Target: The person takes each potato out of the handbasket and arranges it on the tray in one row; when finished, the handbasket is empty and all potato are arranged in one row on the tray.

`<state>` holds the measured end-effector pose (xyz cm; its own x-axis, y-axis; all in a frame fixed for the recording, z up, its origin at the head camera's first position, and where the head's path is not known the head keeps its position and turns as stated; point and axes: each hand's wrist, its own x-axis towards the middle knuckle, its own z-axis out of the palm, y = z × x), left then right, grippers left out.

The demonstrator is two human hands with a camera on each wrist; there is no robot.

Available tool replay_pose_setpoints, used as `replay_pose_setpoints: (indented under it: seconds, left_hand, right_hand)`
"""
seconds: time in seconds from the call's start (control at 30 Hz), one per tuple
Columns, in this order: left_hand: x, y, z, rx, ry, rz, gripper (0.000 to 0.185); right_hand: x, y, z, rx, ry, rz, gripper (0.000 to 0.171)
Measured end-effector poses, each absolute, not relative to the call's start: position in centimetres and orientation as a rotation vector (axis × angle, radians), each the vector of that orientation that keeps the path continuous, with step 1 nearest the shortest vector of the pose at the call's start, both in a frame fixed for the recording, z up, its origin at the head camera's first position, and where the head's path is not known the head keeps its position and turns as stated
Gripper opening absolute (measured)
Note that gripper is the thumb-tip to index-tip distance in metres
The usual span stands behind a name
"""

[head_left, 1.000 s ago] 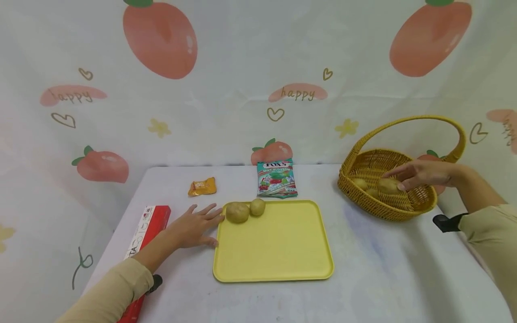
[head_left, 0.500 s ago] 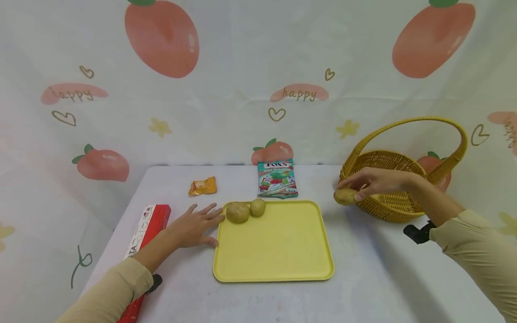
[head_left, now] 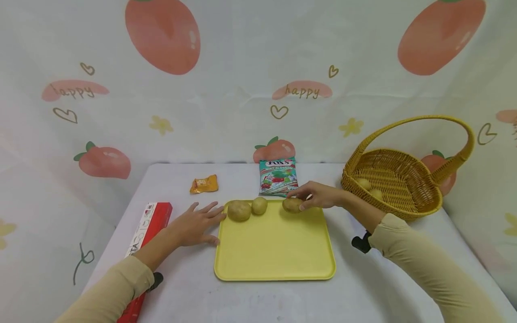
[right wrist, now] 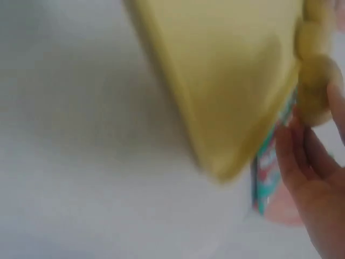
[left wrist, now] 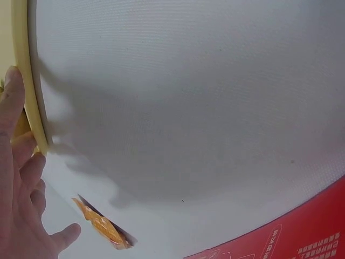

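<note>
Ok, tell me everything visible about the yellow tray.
The yellow tray is a flat rectangle with rounded corners and a low raised rim, smooth and matte, plastic by its look. It lies level on the white table. Three potatoes sit along its far edge; the right hand holds the rightmost potato. The left hand rests flat against its left rim.
</note>
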<state>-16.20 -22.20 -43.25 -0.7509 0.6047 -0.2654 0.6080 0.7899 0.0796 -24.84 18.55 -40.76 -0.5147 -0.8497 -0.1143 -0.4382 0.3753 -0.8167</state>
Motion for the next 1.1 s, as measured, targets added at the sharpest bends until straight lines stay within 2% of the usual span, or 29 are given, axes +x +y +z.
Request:
replay_pose_setpoints:
  seconds: [0.3,0.6,0.83,1.1]
  left_hand:
    - [-16.2,-22.0,-43.0,0.94,2.699,-0.018,0.084]
    - [-16.4,-22.2,-42.8,0.941,2.706,-0.035,0.083]
    - [-16.2,-22.0,-42.8,0.947,2.699,-0.031,0.083]
    - [-16.2,-22.2,-43.2,0.976,2.716,-0.047,0.082]
  right_hand:
    - [-23.8,14.3,-43.3,-1.125,2.387,-0.896,0.043]
    - [-23.3,13.9,-43.1,-1.189,2.476,-0.809,0.046]
    - [-23.2,16.2,-41.5,-1.097,2.382,-0.838,0.048]
    - [-22.8,22.9,-36.8,-0.938,2.354,-0.899,0.049]
